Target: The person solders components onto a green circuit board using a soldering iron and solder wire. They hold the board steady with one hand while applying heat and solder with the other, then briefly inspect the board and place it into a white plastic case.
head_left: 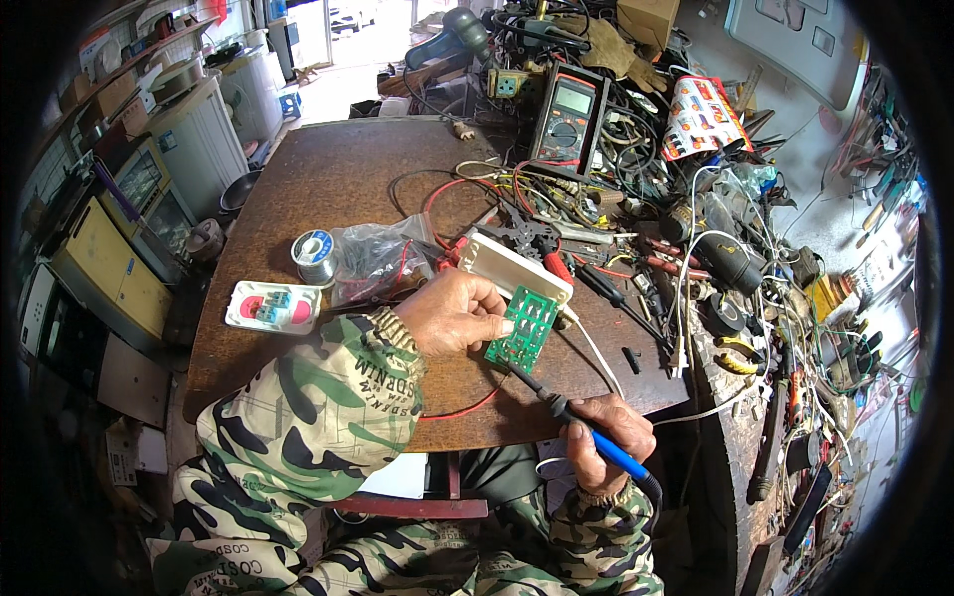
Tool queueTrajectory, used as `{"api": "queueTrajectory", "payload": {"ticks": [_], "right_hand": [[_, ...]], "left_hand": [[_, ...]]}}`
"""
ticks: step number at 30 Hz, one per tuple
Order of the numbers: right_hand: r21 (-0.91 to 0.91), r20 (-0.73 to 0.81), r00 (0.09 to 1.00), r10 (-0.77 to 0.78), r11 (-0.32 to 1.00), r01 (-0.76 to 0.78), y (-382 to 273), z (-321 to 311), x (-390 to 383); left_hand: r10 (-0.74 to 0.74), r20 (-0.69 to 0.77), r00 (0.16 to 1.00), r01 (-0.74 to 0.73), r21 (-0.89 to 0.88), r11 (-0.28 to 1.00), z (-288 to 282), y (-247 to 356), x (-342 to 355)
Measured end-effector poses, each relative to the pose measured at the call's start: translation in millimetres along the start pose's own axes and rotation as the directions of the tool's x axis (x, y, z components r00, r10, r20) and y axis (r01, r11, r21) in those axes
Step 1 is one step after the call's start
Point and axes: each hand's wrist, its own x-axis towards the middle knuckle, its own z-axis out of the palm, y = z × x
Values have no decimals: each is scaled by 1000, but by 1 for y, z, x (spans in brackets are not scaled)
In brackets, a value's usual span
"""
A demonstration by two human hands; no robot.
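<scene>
Head view: the left hand (452, 316) is pinching a green circuit board (533, 325) by its left edge, thumb against the fingers, and is holding it tilted above the near middle of the brown table (318, 179). The right hand (608, 437) is closing around what looks like a blue-handled soldering iron (623, 459), gripping it much as one grips a pen, and its thin tip is pointing at the near edge of the board. Whether tip and board are touching, I cannot tell.

Slipping is probably the main danger: only one pinch is visibly steadying the board, so a push from the iron could be swinging it round and sending the tip across neighbouring joints. If the iron is hot, the left fingertips are sitting close enough for a stray stroke to be burning them. A red wire (462, 409) is lying near the tip on the left, and a white cord (596, 348) is running past the board on the right; a lowered or wandering tip could be melting either covering. Just beyond the board, a white plastic case (512, 270) is lying within reach of a scorch, and a snag on its cord could be jerking the work.
</scene>
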Motion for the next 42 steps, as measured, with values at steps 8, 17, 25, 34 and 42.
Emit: {"api": "queueTrajectory", "payload": {"ticks": [8,17,25,34,42], "right_hand": [[-7,14,1000,-13,1000,13,0,-1,1],[1,0,1000,16,1000,-16,-2,0,0],[9,9,999,39,999,-39,-4,-2,0],[-6,-2,1000,-6,1000,6,1,0,-1],[0,-10,999,32,999,-32,-2,0,0]], "left_hand": [[3,-6,1000,-3,17,1000,0,-3,1],[-22,-5,1000,22,3,1000,0,-1,0],[-20,-10,1000,20,14,1000,0,-2,1],[-8,-16,1000,8,18,1000,1,-2,0],[-6,-13,1000,6,17,1000,2,3,-2]]}}
